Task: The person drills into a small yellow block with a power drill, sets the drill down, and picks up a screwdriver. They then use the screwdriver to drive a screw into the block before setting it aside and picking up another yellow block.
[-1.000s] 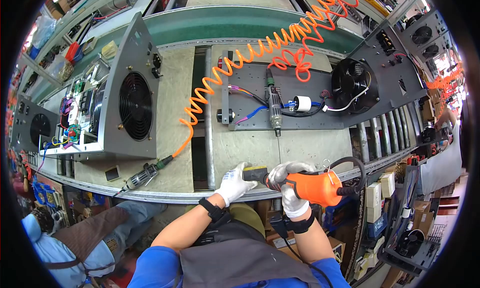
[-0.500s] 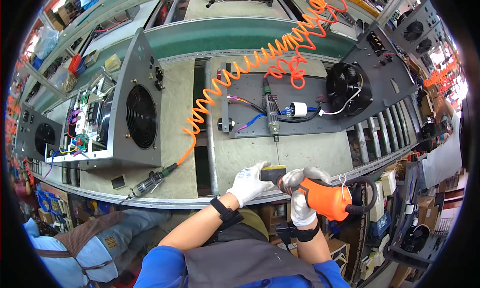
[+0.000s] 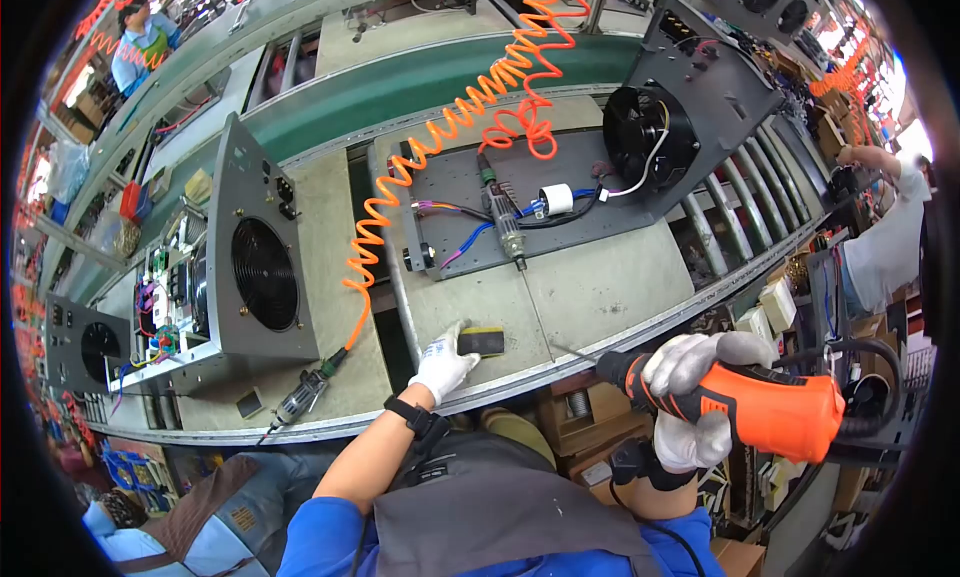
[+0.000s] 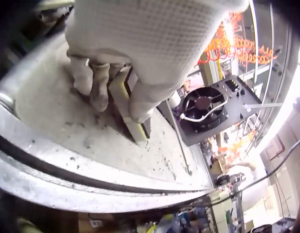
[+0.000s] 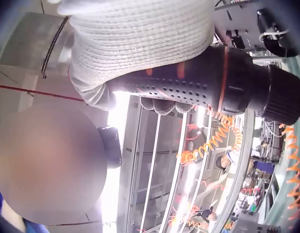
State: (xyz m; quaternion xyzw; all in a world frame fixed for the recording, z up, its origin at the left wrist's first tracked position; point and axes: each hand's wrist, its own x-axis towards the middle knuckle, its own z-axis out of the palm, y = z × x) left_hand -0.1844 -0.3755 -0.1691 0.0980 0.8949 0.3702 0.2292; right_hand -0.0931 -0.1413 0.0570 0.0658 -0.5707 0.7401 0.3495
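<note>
My gloved left hand (image 3: 441, 365) grips a small black and yellow block (image 3: 481, 341) that lies on the grey workbench (image 3: 600, 287) near its front edge. The left wrist view shows the fingers (image 4: 99, 87) curled round that block (image 4: 126, 99). My gloved right hand (image 3: 690, 397) holds an orange and black power tool (image 3: 760, 407) out past the bench edge, to the right, its black nose pointing left toward the bench. In the right wrist view the glove (image 5: 140, 43) wraps the tool's black perforated barrel (image 5: 198, 80).
A grey panel (image 3: 520, 212) carries wires, a pneumatic screwdriver (image 3: 505, 222) and a black fan (image 3: 650, 137). An orange coiled hose (image 3: 440, 137) crosses the bench. A fan housing (image 3: 262, 267) stands at the left. Another screwdriver (image 3: 300, 397) lies by the front edge. People work at the left and right.
My right hand has carried the orange tool away from the block, right and down off the bench edge. The left hand stays on the block. My head has turned, shifting the view.
</note>
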